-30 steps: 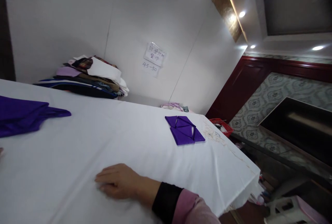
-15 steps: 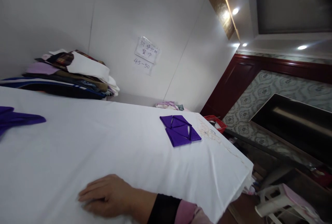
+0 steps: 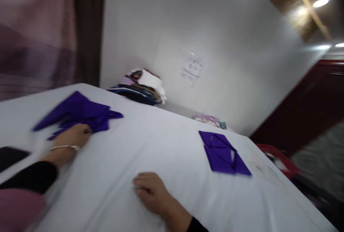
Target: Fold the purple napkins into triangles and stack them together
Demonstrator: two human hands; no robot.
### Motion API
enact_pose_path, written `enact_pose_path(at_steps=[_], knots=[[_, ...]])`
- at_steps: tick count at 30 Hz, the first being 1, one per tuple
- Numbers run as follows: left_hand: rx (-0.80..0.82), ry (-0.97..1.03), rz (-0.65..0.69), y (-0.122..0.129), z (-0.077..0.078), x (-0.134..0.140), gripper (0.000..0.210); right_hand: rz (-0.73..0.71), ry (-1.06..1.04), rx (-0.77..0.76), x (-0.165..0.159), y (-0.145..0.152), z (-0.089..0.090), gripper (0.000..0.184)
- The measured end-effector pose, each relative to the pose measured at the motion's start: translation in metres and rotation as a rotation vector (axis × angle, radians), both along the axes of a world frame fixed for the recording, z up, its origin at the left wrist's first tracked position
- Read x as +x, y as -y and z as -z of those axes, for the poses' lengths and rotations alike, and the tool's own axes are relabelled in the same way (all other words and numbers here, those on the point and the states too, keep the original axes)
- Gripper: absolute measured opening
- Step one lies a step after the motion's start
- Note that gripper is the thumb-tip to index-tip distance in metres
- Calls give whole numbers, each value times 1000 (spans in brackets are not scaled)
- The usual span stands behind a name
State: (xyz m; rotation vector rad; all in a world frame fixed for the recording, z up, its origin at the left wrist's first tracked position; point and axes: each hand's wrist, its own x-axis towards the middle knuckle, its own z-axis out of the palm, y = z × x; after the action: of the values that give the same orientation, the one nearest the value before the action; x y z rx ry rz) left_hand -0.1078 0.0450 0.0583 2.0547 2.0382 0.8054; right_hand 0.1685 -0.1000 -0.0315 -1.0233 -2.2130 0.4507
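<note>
Crumpled purple napkins [image 3: 77,110] lie in a loose heap on the left of the white-covered table. My left hand [image 3: 73,135], with a bracelet at the wrist, is at the near edge of this heap, its fingers closed on the cloth. Its fingertips are partly hidden and smeared by motion. My right hand [image 3: 152,191] rests on the white tablecloth [image 3: 113,192] near the front middle, holding nothing, fingers slightly bent and apart from the thumb. Farther right, folded purple napkins [image 3: 220,153] lie flat, set together in a square with a small gap showing white.
A stack of folded clothes [image 3: 142,87] stands at the table's far edge by the wall. A dark flat object [image 3: 12,156] lies at the left. Some small cloths [image 3: 208,119] sit along the back, and a red basket [image 3: 282,162] is beyond the right edge.
The view has swung left, bringing my left hand and the whole crumpled heap into sight. My right hand still rests on the tablecloth, its fingers a little more bent.
</note>
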Motion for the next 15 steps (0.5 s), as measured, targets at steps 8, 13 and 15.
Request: enact_pose_path(at_steps=[8, 13, 15], knots=[[80, -186, -56, -6, 33, -16, 9, 15, -234, 92, 1, 9, 15, 38], [147, -173, -114, -12, 40, -25, 26, -11, -215, 156, 2, 7, 22, 43], [124, -162, -137, -22, 38, -29, 30, -16, -216, 174, 2, 5, 24, 43]])
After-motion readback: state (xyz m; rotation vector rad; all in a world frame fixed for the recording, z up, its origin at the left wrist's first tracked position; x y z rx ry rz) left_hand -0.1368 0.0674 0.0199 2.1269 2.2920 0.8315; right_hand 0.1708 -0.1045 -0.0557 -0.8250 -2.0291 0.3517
